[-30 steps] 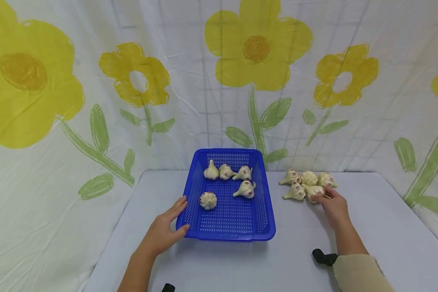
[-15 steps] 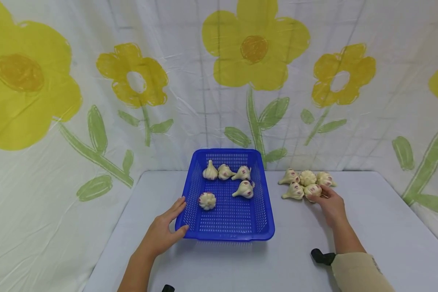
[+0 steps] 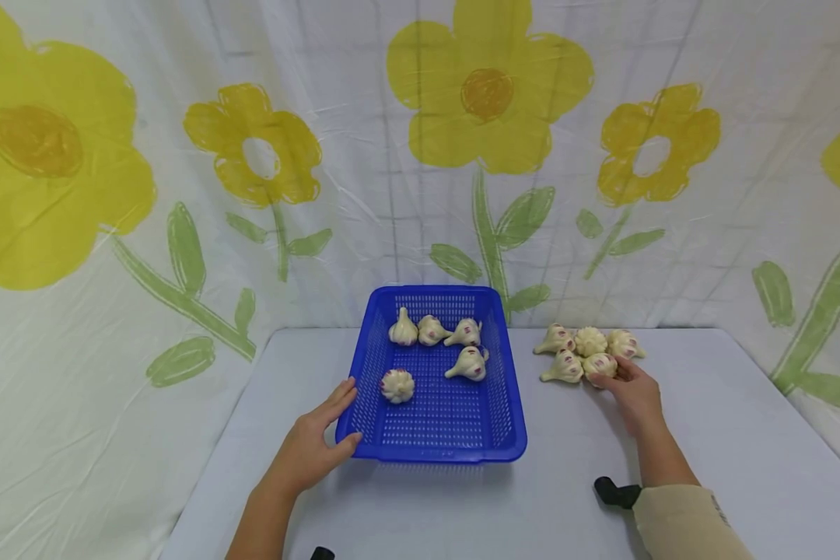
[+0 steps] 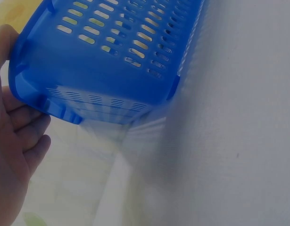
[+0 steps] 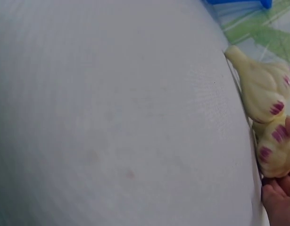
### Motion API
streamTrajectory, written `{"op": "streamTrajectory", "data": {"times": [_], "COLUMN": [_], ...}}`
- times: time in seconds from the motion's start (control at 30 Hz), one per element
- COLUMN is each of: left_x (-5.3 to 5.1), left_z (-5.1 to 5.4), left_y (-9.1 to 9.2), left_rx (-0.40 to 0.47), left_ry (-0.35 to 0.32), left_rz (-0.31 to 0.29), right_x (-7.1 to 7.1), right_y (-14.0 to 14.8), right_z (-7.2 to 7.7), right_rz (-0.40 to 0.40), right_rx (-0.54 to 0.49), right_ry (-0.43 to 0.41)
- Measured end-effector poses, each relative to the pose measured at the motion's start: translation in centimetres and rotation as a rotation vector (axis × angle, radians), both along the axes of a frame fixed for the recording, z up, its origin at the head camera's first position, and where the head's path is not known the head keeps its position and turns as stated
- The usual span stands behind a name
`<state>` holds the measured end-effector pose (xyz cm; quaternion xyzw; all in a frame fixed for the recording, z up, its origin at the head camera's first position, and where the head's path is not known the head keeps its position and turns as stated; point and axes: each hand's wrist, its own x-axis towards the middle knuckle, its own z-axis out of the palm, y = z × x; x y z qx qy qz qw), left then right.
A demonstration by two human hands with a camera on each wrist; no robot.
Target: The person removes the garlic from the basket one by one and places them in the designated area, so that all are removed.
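My right hand [image 3: 633,393] holds a garlic bulb [image 3: 600,367] between thumb and fingers at the front of a cluster on the white table. Purple patches mark this pale bulb [image 5: 277,149] in the right wrist view, where it sits against a neighbouring bulb [image 5: 265,87]. Over on the left, my left hand [image 3: 315,443] rests at the near-left corner of a blue plastic basket [image 3: 434,453], its fingers extended along the rim and its thumb at the front corner. Inside the basket lie several garlic bulbs, one [image 3: 397,386] apart from the others near the left wall.
Several more bulbs, such as one at the left [image 3: 563,366], lie close together right of the basket. A flower-printed curtain [image 3: 364,155] hangs behind the table [image 3: 553,498]. Black camera mounts [image 3: 616,493] show by the wrists.
The garlic bulb in my right hand has turned, its stem no longer pointing to the upper left, and now sits closer against its neighbours. My left hand stays at the basket's corner.
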<state>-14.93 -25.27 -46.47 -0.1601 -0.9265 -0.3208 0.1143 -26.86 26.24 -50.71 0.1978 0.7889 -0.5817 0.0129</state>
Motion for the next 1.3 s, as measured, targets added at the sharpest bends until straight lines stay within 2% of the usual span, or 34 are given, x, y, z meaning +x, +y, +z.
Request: {"op": "streamTrajectory", "data": {"times": [0.2,0.57,0.87,1.1,1.3], "left_x": [0.00,0.07,0.04,-0.05,0.01], "left_z": [0.00,0.09,-0.01,-0.02,-0.20], "left_y": [0.06,0.09,-0.01,-0.03,-0.03], "left_rx": [-0.009,0.000,-0.010,0.003,0.010], "left_ry": [0.009,-0.016,0.004,-0.017,-0.028], "left_rz": [0.006,0.009,0.017,0.007,0.007], "right_x": [0.17,0.23,0.12,0.09,0.57], "right_y": [-0.11,-0.16,-0.17,-0.08,0.16], "right_z": [0.10,0.01,0.11,0.17,0.84], "right_rz": [0.011,-0.004,0.007,-0.024,-0.053], "right_rx": [0.007,-0.003,-0.001,-0.062,-0.064], "right_ry": [0.012,0.003,-0.007,-0.009,0.022]}}
